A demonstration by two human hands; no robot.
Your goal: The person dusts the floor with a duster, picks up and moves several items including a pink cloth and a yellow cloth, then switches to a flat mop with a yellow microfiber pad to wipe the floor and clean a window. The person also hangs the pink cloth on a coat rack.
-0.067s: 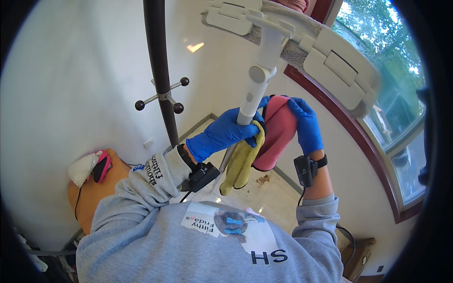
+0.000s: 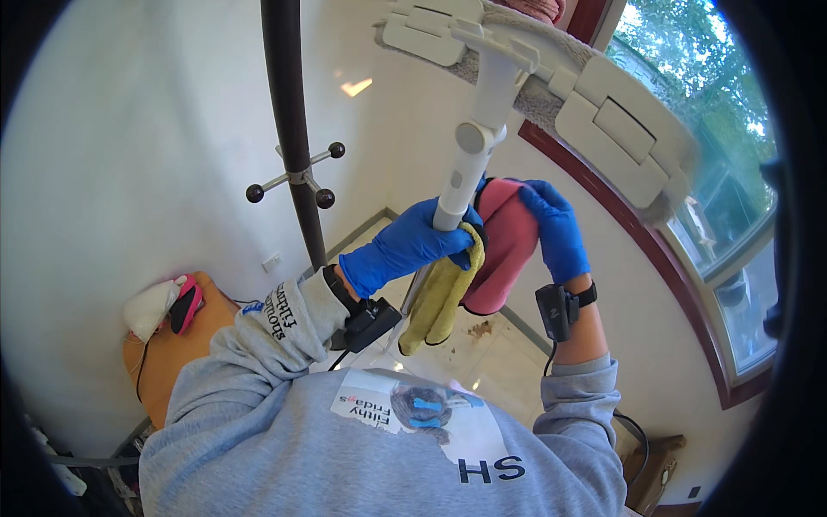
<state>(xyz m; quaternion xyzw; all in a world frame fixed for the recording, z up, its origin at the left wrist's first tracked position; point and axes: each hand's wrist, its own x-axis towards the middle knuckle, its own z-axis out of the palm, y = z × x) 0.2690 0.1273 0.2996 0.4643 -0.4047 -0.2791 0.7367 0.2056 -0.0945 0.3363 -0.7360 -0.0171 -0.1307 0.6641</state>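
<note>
My left hand (image 2: 425, 239), in a blue glove, is closed around the white and metal pole (image 2: 457, 185) of a flat mop. A yellow-green cloth (image 2: 435, 297) with dark edging hangs from the same hand. The mop head (image 2: 594, 121), white plates with a grey fluffy pad, is raised at the upper right. My right hand (image 2: 556, 226), also gloved in blue, pinches the upper right edge of a pink cloth (image 2: 508, 250). That cloth hangs folded beside the yellow one, against the pole. The fingertips of my left hand are partly hidden behind the cloths.
A dark coat stand (image 2: 295, 129) with ball-tipped pegs rises left of the mop. An orange-brown seat (image 2: 164, 362) holds a white and pink object at the left. On the right is a window (image 2: 715, 146) with a dark red frame. A brown smudge (image 2: 481, 328) marks the tiled floor.
The mop head has shifted slightly to the right. My right hand's fingers have moved a little along the pink cloth, and its top fold has turned.
</note>
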